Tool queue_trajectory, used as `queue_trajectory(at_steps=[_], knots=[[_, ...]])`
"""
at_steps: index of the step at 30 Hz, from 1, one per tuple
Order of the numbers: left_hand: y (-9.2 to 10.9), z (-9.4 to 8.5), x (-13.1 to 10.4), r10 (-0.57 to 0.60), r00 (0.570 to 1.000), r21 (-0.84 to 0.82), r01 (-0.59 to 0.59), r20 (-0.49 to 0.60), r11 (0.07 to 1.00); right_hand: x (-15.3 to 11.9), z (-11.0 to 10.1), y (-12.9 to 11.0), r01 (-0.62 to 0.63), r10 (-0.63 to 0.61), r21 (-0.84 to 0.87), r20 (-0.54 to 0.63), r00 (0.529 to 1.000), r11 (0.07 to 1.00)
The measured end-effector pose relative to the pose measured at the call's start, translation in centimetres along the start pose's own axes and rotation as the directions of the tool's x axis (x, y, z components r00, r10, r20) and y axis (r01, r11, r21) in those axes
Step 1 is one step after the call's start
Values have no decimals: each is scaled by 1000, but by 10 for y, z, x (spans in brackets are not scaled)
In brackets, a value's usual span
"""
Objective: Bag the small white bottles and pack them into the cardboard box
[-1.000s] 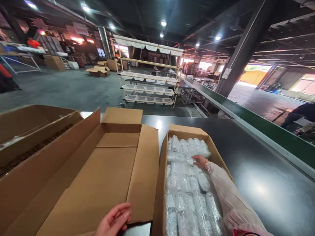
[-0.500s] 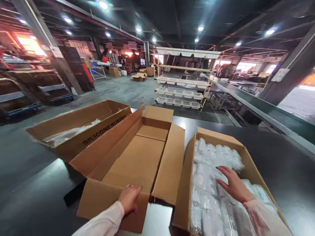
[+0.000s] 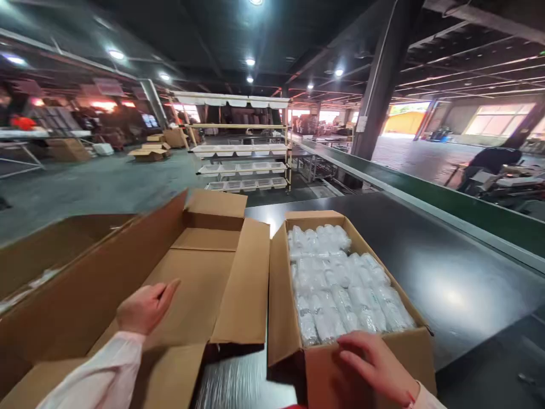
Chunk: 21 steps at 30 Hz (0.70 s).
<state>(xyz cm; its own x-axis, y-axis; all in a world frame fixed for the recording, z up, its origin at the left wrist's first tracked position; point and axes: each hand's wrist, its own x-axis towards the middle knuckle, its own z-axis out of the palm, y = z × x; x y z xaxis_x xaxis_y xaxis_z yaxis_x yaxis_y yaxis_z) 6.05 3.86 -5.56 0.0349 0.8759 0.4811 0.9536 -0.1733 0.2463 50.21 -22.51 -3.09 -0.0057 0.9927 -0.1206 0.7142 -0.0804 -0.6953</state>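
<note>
The right hand (image 3: 374, 366) lies flat, fingers spread, on the near wall of the full carton (image 3: 293, 341), gripping nothing. Wrapped packets (image 3: 340, 284) fill it. The left hand (image 3: 147, 307) hovers loosely open inside the empty carton (image 3: 200, 284) just beside. Both cartons stand at the desk's (image 3: 447, 284) near edge.

A dark glossy counter (image 3: 447, 284) carries three cardboard boxes. The empty open box (image 3: 200, 284) sits between the packet-filled box (image 3: 285, 307) and another box (image 3: 55, 250).
</note>
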Motion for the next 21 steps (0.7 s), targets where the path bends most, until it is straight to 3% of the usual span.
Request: queue_trajectory(at_steps=[2, 3, 4, 5, 7, 8, 11, 14, 18, 21], knots=[[10, 5, 1, 108, 970, -24, -105, 216, 994, -4, 15, 3, 9, -7, 19, -96, 995, 1000], [14, 12, -8, 156, 928, -73, -139, 339, 988, -4, 25, 4, 34, -30, 27, -148, 989, 999], [16, 21, -22, 206, 858, -139, -158, 471, 978, -4, 35, 3, 69, -61, 35, -201, 978, 997], [15, 31, -41, 197, 815, -147, -138, 545, 979, -2, 46, 1, 107, -93, 39, -255, 962, 994], [6, 52, -81, 172, 709, -70, -170, 684, 983, 1, 67, -4, 181, -159, 29, -361, 919, 983], [-1, 60, -100, 142, 701, -1, -198, 698, 980, 4, 76, -9, 215, -190, 17, -406, 894, 976], [-17, 73, -131, 160, 748, 140, -321, 644, 937, 11, 96, -26, 290, -269, -33, -482, 834, 956], [-15, 73, -119, 194, 811, 224, -368, 553, 902, 19, 108, -46, 325, -312, -56, -469, 826, 944], [6, 56, -56, 199, 929, 314, -298, 312, 901, 28, 120, -70, 319, -305, -36, -417, 856, 947], [21, 19, 7, 198, 978, 305, -207, 60, 930, 30, 130, -82, 268, -244, 3, -403, 882, 963]])
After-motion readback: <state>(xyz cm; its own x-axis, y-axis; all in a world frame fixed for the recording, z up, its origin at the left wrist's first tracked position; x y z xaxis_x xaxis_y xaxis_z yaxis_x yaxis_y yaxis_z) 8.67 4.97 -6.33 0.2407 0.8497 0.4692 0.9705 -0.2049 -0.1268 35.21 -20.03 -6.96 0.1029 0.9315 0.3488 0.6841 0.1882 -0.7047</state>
